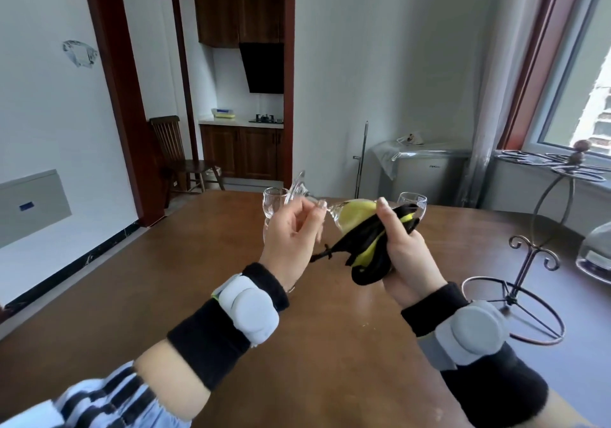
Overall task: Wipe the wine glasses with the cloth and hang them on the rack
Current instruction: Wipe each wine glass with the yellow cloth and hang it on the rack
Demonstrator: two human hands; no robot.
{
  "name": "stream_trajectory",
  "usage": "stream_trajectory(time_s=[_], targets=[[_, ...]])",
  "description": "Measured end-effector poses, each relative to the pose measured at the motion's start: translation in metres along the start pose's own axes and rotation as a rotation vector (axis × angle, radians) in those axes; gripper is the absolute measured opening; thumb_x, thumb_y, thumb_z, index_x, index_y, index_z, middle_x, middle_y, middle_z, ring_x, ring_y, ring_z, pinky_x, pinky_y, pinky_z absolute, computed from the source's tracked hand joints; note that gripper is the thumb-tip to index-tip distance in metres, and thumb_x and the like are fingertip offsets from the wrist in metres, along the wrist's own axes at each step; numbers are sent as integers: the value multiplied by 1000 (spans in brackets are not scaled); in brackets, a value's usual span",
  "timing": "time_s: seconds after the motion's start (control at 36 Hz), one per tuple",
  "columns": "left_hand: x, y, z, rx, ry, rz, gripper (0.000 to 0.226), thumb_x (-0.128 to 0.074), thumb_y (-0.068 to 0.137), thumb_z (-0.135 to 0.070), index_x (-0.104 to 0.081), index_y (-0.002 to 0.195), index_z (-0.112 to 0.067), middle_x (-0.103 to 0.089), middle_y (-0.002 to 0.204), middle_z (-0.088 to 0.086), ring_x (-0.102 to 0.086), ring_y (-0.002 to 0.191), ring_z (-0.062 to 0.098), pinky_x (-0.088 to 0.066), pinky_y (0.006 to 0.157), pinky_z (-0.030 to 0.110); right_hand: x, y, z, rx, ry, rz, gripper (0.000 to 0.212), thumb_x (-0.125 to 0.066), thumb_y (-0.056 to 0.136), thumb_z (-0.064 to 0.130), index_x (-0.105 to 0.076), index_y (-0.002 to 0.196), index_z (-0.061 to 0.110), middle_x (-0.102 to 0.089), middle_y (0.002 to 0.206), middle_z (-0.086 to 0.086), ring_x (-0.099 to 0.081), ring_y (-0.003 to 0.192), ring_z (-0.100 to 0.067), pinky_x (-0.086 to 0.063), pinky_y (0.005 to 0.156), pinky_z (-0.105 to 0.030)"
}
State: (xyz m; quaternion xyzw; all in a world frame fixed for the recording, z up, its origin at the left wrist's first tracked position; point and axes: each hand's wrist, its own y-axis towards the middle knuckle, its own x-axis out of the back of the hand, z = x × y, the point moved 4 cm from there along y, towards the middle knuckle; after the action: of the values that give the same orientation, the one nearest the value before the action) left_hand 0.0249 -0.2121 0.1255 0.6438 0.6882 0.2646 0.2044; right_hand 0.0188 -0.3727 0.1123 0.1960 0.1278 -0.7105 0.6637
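Brown wood fills most of what we see: a wide table (231,312) running from our forearms out to a grey wall, with a doorway at the far left opening onto a kitchen and a wooden chair (175,153) beside it. At the right edge we see a window, and in front of it the dark metal rack (535,245) standing on the table, its ring base near our right wrist and its looped arms up high near the sill; nothing hangs on it that we can make out. A clear glass dome (595,255) sits just past the rack at the frame's edge. Above the table's middle we hold a wine glass (330,211) lying nearly level, its long axis running left to right: foot to the upper left, bowl to the right. Our left hand (291,232) pinches the stem between thumb and fingertips. Our right hand (406,252) is closed around the black and yellow cloth (370,245), which wraps the bowl. Behind our hands, upright on the table, stand two more glasses, one at the left (272,207) and one at the right (413,204) partly hidden by the cloth.
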Motion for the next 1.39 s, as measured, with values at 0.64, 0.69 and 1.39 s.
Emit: stream_trajectory(time_s=[0.64,0.69,1.39], targets=[[-45,13,21,721,-939,-58,43,-37,94,-38,-60,73,-8,-65,74,11,-65,64,24,-57,62,26,-27,-11,-7,941,-1170,372,42,-45,96,53,-73,109,23,-73,112,6,-62,113,-15,-38,104,-34],[-45,8,22,771,-896,-44,44,-38,94,-42,-60,74,-10,-65,74,9,-64,65,24,-55,62,26,-19,-4,-12,1116,-1335,373,45,-40,99,53,-72,114,26,-72,117,7,-57,123,-14,-28,107,-31],[-34,2,-9,565,-815,58,30,-61,87,-41,-73,80,-15,-69,84,8,-66,82,22,-46,99,44,-39,-7,3,147,-84,286,28,-58,96,32,-70,92,7,-72,87,-10,-69,80,-23,-56,76,-38]])
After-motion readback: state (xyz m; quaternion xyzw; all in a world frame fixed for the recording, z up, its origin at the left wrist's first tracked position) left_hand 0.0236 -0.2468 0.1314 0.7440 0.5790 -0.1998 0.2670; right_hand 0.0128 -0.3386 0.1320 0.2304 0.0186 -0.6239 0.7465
